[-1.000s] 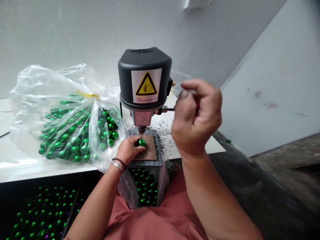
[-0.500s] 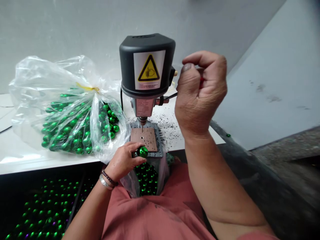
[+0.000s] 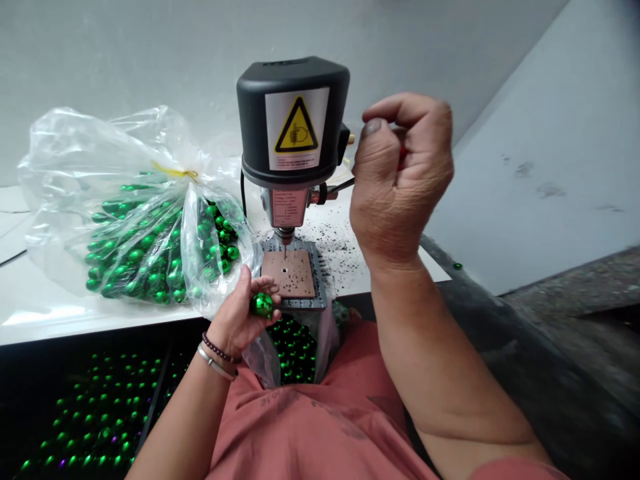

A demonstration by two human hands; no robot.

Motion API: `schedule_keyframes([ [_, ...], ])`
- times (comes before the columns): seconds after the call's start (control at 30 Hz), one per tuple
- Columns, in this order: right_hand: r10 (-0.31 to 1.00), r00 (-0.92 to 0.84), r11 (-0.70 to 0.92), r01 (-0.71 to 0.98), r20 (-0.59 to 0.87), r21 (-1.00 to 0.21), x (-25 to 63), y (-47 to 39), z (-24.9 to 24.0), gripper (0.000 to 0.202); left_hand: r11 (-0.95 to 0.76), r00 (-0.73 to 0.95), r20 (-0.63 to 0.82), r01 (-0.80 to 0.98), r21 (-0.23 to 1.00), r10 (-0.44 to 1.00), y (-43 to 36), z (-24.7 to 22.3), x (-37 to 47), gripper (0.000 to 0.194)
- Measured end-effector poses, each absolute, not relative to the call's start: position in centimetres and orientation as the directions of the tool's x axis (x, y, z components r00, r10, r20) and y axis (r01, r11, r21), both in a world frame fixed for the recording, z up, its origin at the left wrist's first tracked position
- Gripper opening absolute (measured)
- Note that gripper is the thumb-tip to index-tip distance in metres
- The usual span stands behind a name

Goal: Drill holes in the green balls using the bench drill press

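green and glossy, one ball (image 3: 262,305) lies, in the head view, on the fingers of the left hand (image 3: 239,320), at eight o'clock from the brown board (image 3: 300,285). that palm is turned up and opened out, thumb apart, so the ball is cradled rather than pinched. the right hand (image 3: 400,180), at two o'clock, is curled about the end of the lever (image 3: 343,185), a touch of red showing in its curl.

good handling, as i judge it: the right hand holds the lever steady whenever the left is near the thin bit (image 3: 285,253), which hangs over the board at its twelve o'clock side. such a smooth ball probably rolls easily, so it wants a low hold at the sides, fingertips clear of the bit, and gentle pressure in case the shell cracks. dark shavings (image 3: 340,257) at two to three o'clock could unsettle it; brushing the board helps. at six o'clock an open bag (image 3: 326,340) holds more green balls; a clear tied bag (image 3: 65,160) sits toward nine.
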State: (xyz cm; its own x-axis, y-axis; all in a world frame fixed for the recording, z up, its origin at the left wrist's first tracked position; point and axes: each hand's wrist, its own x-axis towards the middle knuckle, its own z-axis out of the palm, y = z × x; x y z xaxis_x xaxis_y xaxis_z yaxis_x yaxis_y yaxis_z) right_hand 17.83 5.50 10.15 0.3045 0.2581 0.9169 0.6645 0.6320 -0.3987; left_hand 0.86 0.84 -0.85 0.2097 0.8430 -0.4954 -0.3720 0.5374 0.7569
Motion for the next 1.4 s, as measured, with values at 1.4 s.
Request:
schedule_keyframes([
  [1.4, 0.247, 0.198, 0.715, 0.624, 0.949, -0.316, 18.7, 5.3, 10.2, 0.015, 0.145, 0.020, -0.166, 0.397, 0.906, 0.986, 6.4, -2.6, 2.6, 0.051],
])
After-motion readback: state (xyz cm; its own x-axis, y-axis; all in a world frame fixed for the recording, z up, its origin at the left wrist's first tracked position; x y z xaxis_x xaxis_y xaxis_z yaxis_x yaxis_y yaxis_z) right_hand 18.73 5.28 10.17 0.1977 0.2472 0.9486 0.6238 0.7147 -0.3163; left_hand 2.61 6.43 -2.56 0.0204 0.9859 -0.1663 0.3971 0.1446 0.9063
